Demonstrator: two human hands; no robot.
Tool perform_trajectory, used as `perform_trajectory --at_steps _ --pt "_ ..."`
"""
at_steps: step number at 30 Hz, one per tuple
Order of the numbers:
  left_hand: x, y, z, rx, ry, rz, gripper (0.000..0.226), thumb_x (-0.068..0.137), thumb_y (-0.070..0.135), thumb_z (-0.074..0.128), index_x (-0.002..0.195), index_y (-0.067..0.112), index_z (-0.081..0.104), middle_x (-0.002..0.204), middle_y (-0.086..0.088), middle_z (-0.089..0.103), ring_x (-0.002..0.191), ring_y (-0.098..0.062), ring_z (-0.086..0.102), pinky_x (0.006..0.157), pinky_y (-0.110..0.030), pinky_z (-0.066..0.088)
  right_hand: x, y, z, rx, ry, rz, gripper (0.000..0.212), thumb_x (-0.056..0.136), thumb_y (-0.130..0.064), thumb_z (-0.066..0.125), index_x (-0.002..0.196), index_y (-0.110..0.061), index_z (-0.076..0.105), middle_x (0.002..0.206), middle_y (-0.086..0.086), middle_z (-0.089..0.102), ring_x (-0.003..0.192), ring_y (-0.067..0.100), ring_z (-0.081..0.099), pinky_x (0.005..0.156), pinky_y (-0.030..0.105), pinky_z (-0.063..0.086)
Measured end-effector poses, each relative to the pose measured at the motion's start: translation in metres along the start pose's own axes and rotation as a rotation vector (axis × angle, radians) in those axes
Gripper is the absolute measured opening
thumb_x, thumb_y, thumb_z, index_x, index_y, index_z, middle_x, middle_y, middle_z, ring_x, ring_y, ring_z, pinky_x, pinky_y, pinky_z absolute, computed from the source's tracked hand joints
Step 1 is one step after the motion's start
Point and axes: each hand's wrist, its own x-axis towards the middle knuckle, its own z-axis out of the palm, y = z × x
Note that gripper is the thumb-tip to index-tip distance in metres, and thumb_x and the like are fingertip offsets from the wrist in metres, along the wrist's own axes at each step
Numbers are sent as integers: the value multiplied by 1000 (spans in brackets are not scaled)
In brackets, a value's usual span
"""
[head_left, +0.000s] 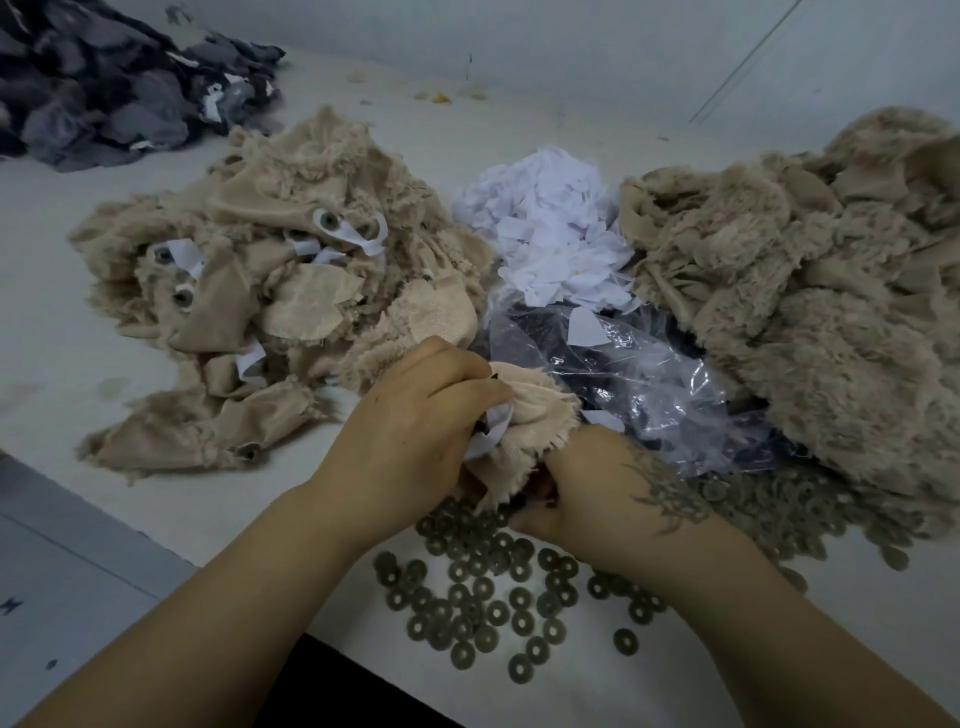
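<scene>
Tan pile is what you're holding. Your left hand (415, 415) has fingers and thumb curled round the tan plush fabric piece (535, 410), trapping a white tag strip (493, 423) against it. Your right hand (592, 499) curls its fingers onto the piece's lower end; any small part between them is hidden. The piece sits just below the frame's centre, held over the scattered grey-green ring washers (478, 597). Bunched as it is, its long axis seems to run from lower left to upper right, with the frayed edge pointing right toward the clear plastic bag (649, 374).

The risks, as I judge them: the soft cloth can twist in your grip, so anything pressed on would seat crooked. A slip would drop the part among the loose washers. Your right wrist could also sweep washers off the pale surface (52, 312) at its near edge.
</scene>
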Motion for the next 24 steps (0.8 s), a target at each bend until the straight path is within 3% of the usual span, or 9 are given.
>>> perform_trajectory --at_steps 4,7,9,11,12,14,18,20,24 --pt "0 -4 4 46 -30 -56 41 105 14 35 99 -5 72 95 -19 66 82 -32 61 76 -33 47 6 3 8 -28 71 -75 42 89 -44 65 126 -24 58 118 -3 62 97 11 56 78 22 43" --pt "-1 -7 4 54 -55 -41 29 98 2 43 100 -6 71 96 -19 66 83 -32 61 76 -34 48 13 6 10 -14 63 -28 39 95 -33 61 127 -11 60 125 5 62 112 20 58 75 13 34" --pt "-1 -8 4 55 -64 -50 25 95 -3 46 101 -6 71 96 -19 66 83 -33 61 76 -33 47 11 9 5 7 33 -28 38 95 -32 60 130 -15 59 127 2 61 114 19 58 84 15 39" --pt "-2 -9 5 53 -52 -39 24 93 -8 49 101 -6 71 96 -19 66 82 -32 61 76 -33 47 5 15 -4 67 51 25 18 90 -32 62 106 -25 66 104 -5 65 95 14 63 77 26 51" --pt "-3 -9 5 48 -52 -35 23 91 -10 50 101 -6 71 96 -19 66 82 -32 61 76 -33 47 2 18 -11 89 92 55 2 86 -30 65 85 -30 63 86 -9 63 77 8 62 61 23 48" --pt "-3 -9 5 33 -54 -24 23 91 -10 51 100 -5 71 96 -18 67 83 -32 61 77 -33 47 1 27 -24 134 233 146 20 79 -26 71 65 -30 56 63 -10 59 57 0 56 48 16 38" --pt "-1 -4 5 -58 -104 33 27 91 -11 47 98 -4 72 97 -15 67 84 -30 60 77 -34 46 2 30 -35 478 729 108 16 78 -17 77 70 -29 69 58 -9 67 53 8 67 56 31 59" --pt "0 0 7 -101 -126 51 27 90 -12 48 99 -3 72 98 -13 68 84 -29 60 76 -36 47 2 21 -28 610 771 26 22 78 -13 79 74 -34 71 63 -10 69 56 9 68 58 35 61" --pt "2 4 10 -130 -87 24 16 87 -10 62 96 -2 72 94 -10 70 83 -27 61 78 -36 49 4 8 -14 546 819 -106 17 76 -7 78 82 -22 78 69 -11 72 60 6 67 56 21 57"
